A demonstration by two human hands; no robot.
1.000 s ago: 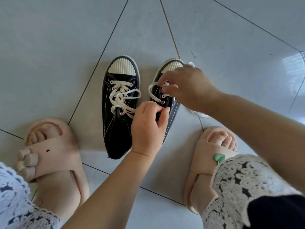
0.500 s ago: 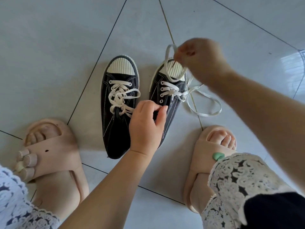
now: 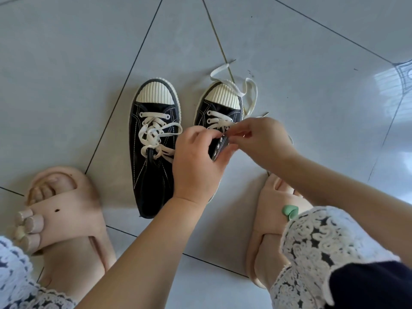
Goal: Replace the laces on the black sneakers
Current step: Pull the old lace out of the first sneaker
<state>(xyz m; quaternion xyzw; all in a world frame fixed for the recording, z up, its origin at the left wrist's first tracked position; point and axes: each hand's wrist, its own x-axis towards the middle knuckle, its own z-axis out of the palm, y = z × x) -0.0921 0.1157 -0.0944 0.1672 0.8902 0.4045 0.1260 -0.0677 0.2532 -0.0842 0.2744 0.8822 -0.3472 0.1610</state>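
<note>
- Sneaker on the right was mid-unlacing — left hand gripped its eyelet flap.
- Right hand pinched the lace — next, probably draw it clear of that flap.

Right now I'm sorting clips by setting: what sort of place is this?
Likely indoors at home: glossy grey floor tiles, a window's reflection on them, soft slippers on the person's feet.

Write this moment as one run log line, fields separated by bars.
left hand: holds right sneaker by eyelet flap | right hand: pinches lace at eyelets | left sneaker: laced | loose lace end: on floor
</note>
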